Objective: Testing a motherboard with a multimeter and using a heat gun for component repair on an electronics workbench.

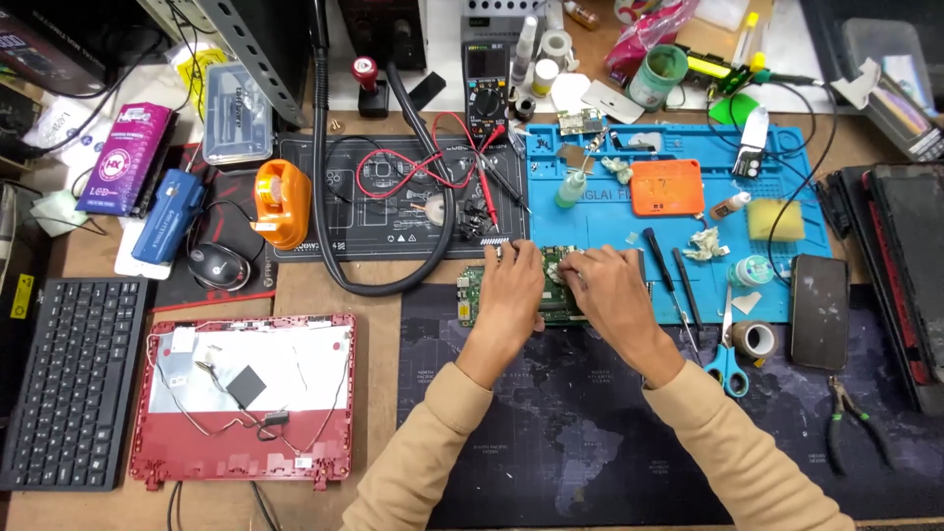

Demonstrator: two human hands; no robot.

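Clearly both hands are on the one green board [551,295], which lies flat at the near edge of the blue mat [629,226], half over the dark map mat [570,413]. The left hand [511,290] lies curled over the board's left part, fingers bent down onto it; the right hand [610,295] covers the right part, fingers gathered toward the middle. Whether either pinches something small I cannot tell — the fingertips are hidden under the knuckles.

The board looks thin, light and stiff, yet fragile — studded with small parts and connectors that would not take pressure or bending. The bare edges and corners look the safest places to hold it, flat between both hands, rather than by the populated face.

Counted: one board, two hands. One red laptop shell [246,398] lies open, well to the left, with one black keyboard [74,379] beside it. One multimeter [487,84] stands at the back with its two leads — red and black — trailing toward the board. One pair of blue scissors [726,359] and one tape roll [755,339] lie just right of the right hand; one orange dispenser [280,202] and one mouse [216,265] sit at the left.
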